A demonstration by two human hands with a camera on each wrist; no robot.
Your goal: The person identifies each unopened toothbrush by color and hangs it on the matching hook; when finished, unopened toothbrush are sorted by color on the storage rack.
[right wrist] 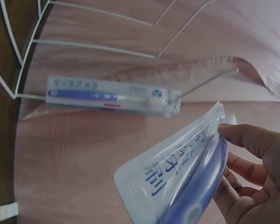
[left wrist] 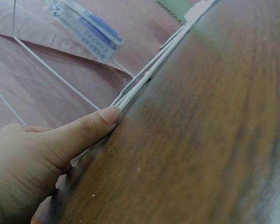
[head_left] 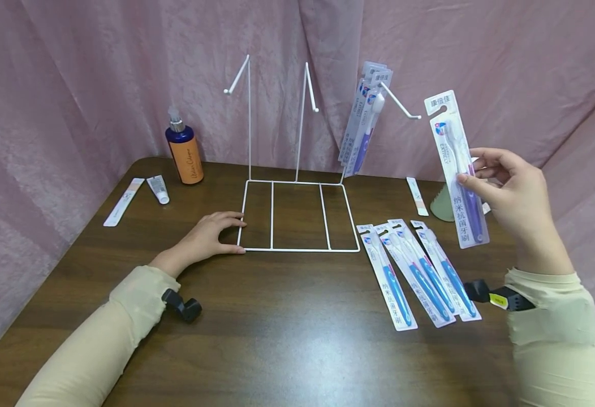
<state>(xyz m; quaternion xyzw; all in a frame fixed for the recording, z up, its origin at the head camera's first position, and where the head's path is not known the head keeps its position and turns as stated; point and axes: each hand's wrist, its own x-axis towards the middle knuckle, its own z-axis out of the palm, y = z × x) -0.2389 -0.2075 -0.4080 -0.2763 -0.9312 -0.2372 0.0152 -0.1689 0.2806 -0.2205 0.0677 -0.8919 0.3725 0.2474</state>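
My right hand [head_left: 516, 186] pinches a packaged purple toothbrush [head_left: 457, 169] between thumb and fingers, its card upright and slightly tilted, to the right of the white wire rack [head_left: 302, 249]. In the right wrist view the same pack [right wrist: 177, 172] shows its purple handle. More purple toothbrush packs [head_left: 366, 121] hang on the rack's right hook [head_left: 401, 102], apart from the held one. At the rack's front left corner rests my left hand [head_left: 206, 234], its thumb and fairly straight fingers touching the base wire. Several packaged blue toothbrushes [head_left: 389, 277] lie on the table by the rack.
The rack's left hook [head_left: 237, 76] and middle hook [head_left: 311, 87] carry nothing. An orange-labelled pump bottle [head_left: 185, 155], a small tube [head_left: 158, 189] and a thin white packet [head_left: 124, 202] are at left. Another packet [head_left: 417, 196] and a green object [head_left: 442, 204] are at right.
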